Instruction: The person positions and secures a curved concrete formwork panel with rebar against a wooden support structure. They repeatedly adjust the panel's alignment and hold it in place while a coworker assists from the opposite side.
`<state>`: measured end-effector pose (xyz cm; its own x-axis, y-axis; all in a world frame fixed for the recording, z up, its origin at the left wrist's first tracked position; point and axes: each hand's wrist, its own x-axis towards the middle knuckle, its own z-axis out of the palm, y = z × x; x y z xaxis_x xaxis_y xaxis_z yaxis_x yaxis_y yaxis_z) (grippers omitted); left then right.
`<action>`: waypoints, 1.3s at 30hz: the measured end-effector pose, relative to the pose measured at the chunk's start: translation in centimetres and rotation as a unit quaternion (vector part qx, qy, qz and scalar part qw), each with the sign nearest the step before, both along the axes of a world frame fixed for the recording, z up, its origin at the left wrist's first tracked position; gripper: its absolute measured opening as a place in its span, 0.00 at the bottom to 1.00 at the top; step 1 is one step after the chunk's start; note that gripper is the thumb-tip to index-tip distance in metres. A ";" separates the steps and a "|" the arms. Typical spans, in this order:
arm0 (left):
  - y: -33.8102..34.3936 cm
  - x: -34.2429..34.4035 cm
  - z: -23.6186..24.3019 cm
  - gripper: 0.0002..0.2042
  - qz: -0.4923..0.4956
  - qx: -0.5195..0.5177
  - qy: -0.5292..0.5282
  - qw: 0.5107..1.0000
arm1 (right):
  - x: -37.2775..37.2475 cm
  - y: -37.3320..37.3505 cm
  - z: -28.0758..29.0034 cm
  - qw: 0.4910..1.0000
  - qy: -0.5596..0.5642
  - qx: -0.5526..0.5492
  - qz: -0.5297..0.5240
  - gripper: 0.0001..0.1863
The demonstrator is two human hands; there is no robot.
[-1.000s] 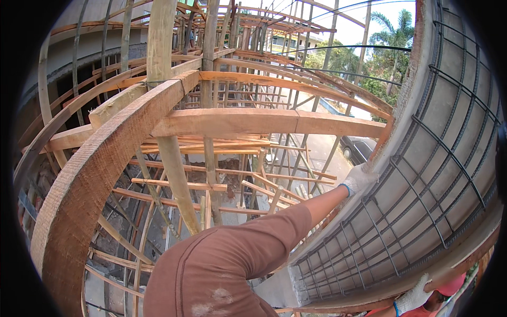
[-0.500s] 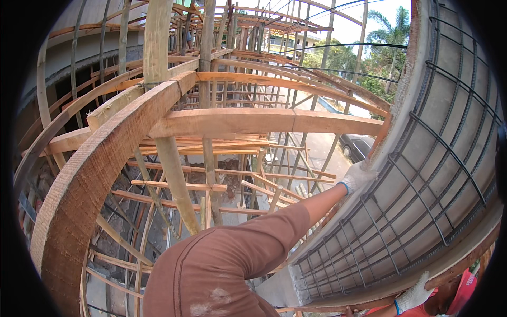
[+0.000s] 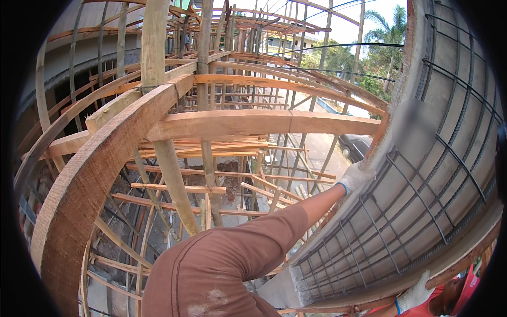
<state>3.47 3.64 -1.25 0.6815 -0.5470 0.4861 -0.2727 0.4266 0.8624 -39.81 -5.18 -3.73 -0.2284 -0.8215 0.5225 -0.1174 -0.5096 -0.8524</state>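
Note:
My left arm, in a brown sleeve, stretches from the lower edge toward the right. At its end my left hand (image 3: 359,177), in a white glove with a blue cuff, is closed over the rim of a concrete-stained formwork edge (image 3: 346,203). Beside the glove, a grid of dark steel reinforcing bars (image 3: 385,227) lies over a grey panel (image 3: 364,248). Some of the fingers are hidden behind the rim. My right hand is out of the picture.
A co-worker's gloved hand (image 3: 415,296) lies on the lower formwork edge, near a red cap (image 3: 470,288). Thick timber beams (image 3: 274,122) and a curved-looking plank (image 3: 105,158) cross in front. Wooden props (image 3: 177,185) stand below, over a drop to the ground. A dark car (image 3: 355,147) is parked beyond.
My left hand keeps its place on the edge. The co-worker's head and red cap have shifted slightly. A blurred grey patch now covers part of the bars.

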 end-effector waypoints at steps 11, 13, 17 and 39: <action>-0.1 -0.8 1.2 0.22 0.050 0.063 -0.045 0.996 | -0.9 -0.2 0.4 0.997 -0.051 -0.004 0.050 0.27; -0.7 -1.9 1.0 0.24 0.026 0.039 -0.034 0.998 | -1.1 1.2 1.5 0.998 -0.063 0.018 0.019 0.25; -0.7 0.3 -0.8 0.16 -0.009 -0.021 0.002 1.000 | 0.6 0.1 0.3 0.999 -0.026 -0.044 -0.018 0.20; -2.8 2.0 -2.1 0.21 -0.015 0.006 0.037 0.999 | 1.0 1.9 2.6 0.994 0.004 -0.042 -0.103 0.20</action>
<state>5.43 0.88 -3.30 0.6976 -0.5738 0.4291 -0.1956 0.4237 0.8845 -38.78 -3.24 -1.13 -0.3829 -0.7103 0.5906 -0.2342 -0.5438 -0.8059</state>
